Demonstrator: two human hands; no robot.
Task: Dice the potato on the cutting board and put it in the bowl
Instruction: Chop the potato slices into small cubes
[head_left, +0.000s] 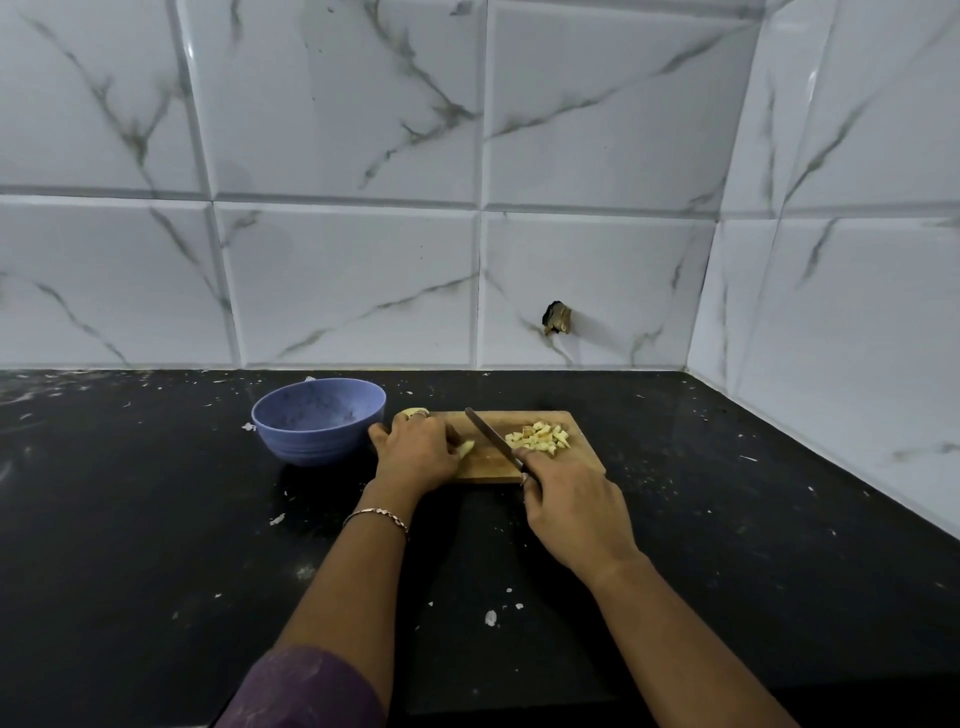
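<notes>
A wooden cutting board (582, 441) lies on the black counter. On its right part sits a pile of pale diced potato (540, 440). My left hand (415, 449) covers the board's left end and holds down a potato piece (466, 448), whose pale tip shows by my fingers. Another bit of potato (410, 413) peeks out beyond my knuckles. My right hand (566, 499) grips the handle of a knife (488, 434); its blade slants up and left over the board, just right of the held piece. A blue bowl (319, 421) stands left of the board and looks empty.
The black counter (156, 519) is speckled with white flecks and scraps. White marble-look tiles form the back wall (363, 234) and the right side wall (857, 312), meeting in a corner at the right. A dark hole (557, 318) marks the back wall.
</notes>
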